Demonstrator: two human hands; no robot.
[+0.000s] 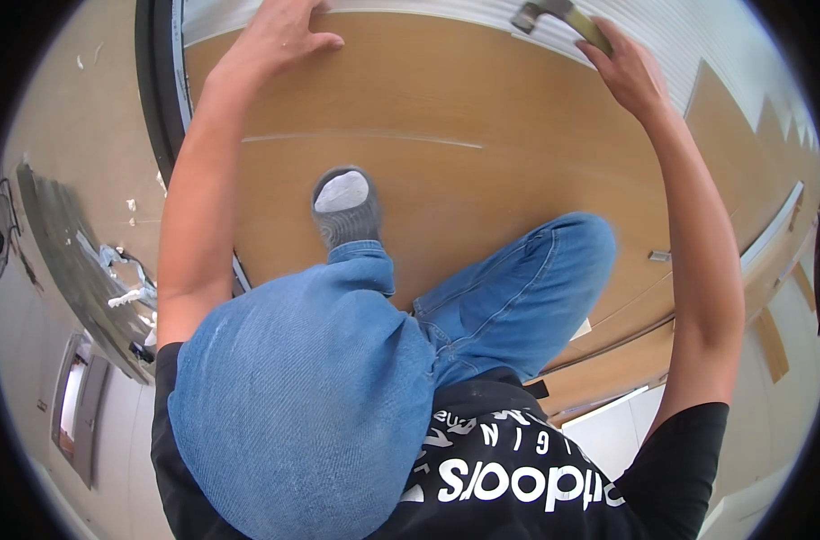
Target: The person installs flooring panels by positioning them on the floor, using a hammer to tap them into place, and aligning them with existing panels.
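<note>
Tan board [464, 90]: lying underfoot. Hammer [574, 20]: hovering near the board's far edge, right hand [628, 70] gripping its handle. Left hand [288, 38]: reaching that edge leftward, grip unclear; a glancing swing could be bruising it.

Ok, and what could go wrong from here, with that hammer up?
The bare left hand is by the far edge of the brown panel, so a stray blow from the hammer in the right hand might catch it. A dropped hammer could also dent the panel or the white ridged sheet. The socked foot on the panel might slip.
</note>
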